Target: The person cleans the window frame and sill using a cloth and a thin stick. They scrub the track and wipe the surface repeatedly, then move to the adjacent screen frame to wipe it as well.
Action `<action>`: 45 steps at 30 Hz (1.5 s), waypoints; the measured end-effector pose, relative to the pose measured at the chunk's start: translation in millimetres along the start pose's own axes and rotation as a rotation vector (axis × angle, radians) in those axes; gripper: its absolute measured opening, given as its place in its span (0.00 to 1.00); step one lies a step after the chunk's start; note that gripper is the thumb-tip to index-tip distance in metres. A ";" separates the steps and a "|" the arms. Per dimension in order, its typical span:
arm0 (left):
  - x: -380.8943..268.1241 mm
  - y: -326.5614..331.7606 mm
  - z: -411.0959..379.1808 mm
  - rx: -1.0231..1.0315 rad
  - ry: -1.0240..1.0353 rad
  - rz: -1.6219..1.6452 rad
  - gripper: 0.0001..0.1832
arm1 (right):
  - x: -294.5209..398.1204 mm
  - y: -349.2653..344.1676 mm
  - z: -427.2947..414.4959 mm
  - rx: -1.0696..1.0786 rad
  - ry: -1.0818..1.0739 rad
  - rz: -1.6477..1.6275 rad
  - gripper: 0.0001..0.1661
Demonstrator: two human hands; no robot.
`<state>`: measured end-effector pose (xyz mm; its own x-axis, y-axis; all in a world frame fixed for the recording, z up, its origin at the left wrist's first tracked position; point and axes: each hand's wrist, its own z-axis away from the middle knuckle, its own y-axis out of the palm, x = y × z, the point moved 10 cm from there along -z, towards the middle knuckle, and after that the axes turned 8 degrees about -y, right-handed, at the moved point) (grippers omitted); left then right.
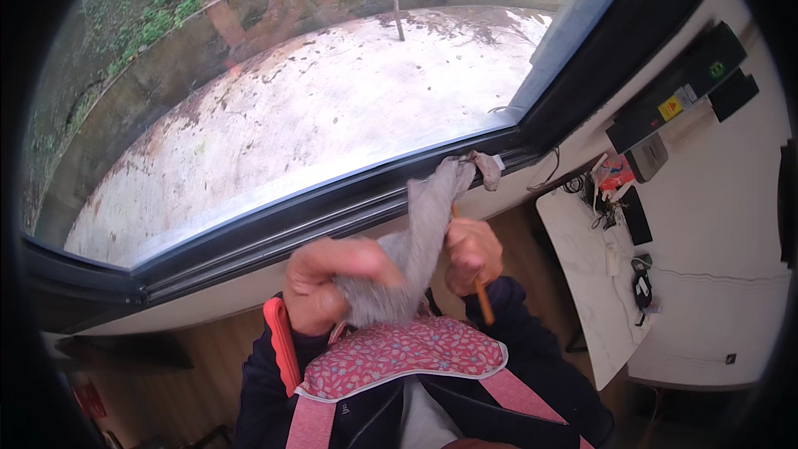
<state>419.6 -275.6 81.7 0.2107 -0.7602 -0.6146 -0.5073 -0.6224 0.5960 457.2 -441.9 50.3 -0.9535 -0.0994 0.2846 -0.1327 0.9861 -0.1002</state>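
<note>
My left hand (333, 284) grips the bunched lower part of a grey cloth (425, 234), which is blurred there. From this hand the cloth stretches up to the black window track (374, 202), and its far end lies over the track near the right corner. In my right hand (475, 255) is a thin orange-brown stick (484, 302), slanting up toward the cloth; its tip is hidden behind the fabric. A red plastic handle (282, 346) shows beside my left wrist. Whether the left hand also holds it cannot be told.
Behind the track stands a large window pane (324, 112), with concrete ground outside. At right, a white marble-patterned table (576, 287) carries cables and small devices. Dark boxes (679, 90) are mounted on the white wall. I wear a red floral apron (405, 355).
</note>
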 end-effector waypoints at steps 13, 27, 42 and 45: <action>-25.9 59.5 -21.9 0.216 0.042 0.071 0.13 | 0.2 -31.4 0.6 0.030 -0.174 0.395 0.31; 135.2 -104.2 -3.3 -0.362 -0.356 -0.554 0.29 | -140.9 -161.8 113.2 0.146 0.189 0.993 0.18; 94.3 -32.0 -47.0 -0.149 -0.712 0.016 0.36 | -97.0 7.6 200.1 0.153 1.190 -0.565 0.27; 77.2 -29.3 -48.7 -0.113 -0.671 0.014 0.36 | -97.0 52.7 222.6 0.211 1.172 -0.735 0.26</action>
<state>491.4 -325.1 42.0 -0.3779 -0.5113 -0.7719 -0.4077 -0.6566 0.6345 482.4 -410.0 -194.8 0.1153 -0.3074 0.9446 -0.6343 0.7090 0.3082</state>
